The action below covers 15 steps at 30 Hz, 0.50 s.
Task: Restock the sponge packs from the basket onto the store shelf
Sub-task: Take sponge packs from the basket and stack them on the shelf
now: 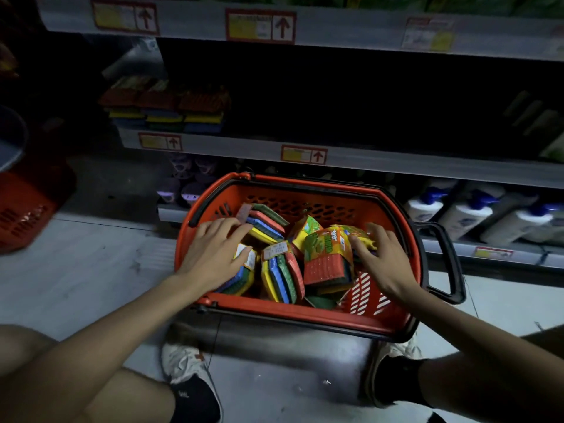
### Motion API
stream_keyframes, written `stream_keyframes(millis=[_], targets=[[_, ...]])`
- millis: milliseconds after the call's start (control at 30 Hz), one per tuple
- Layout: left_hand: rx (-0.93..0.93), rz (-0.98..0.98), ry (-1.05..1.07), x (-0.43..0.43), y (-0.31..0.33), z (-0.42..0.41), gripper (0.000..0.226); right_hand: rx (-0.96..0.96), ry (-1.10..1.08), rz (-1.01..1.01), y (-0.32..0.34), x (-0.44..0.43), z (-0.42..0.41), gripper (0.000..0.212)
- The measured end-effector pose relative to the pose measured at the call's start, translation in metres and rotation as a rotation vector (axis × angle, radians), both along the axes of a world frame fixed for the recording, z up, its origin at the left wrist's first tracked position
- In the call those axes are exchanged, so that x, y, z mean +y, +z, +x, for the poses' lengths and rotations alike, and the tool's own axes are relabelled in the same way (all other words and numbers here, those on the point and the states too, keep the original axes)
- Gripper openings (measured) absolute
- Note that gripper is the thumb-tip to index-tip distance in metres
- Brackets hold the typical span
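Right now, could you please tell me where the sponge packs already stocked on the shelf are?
In the head view, the stocked sponge packs sit upper left on the middle shelf, above and left of the red basket.

Orange-red basket (305,313) w/ black handle (452,261); sponge packs (282,273) striped yellow/blue/green/red; white bottles (467,217) w/ blue caps (428,195); shelf tags (303,154) yellow, red-framed.

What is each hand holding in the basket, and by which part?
Nothing clearly: left hand rests spread on sponge packs; right hand touches the yellow pack at its top, grip unclear.
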<state>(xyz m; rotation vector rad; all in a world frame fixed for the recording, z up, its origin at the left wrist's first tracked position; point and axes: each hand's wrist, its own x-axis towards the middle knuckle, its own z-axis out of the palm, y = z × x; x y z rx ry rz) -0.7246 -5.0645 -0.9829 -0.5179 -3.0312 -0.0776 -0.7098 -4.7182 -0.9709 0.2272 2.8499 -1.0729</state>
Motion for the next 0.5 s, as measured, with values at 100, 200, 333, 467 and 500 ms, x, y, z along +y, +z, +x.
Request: stream_keyframes(millis=[100,200,333,467,500], targets=[[-0.006,0.046,-0.039,0.023,0.007,0.000,0.055,-0.011,-0.014,-0.038,0.009,-0.014,0.006,0.075],[-0.073,0.088,0.010,0.055,0.021,0.003,0.064,-0.123,-0.005,-0.081,0.016,-0.033,0.010,0.087],[-0.400,0.065,0.246,0.101,0.032,0.007,0.090,-0.272,-0.002,-0.032,0.019,-0.050,0.004,0.102],[-0.623,0.088,0.384,0.111,0.026,0.004,0.090,-0.373,-0.032,-0.048,0.017,-0.052,0.000,0.102],[-0.680,0.121,0.403,0.109,0.025,0.001,0.087,-0.384,-0.034,-0.068,0.019,-0.052,0.000,0.101]])
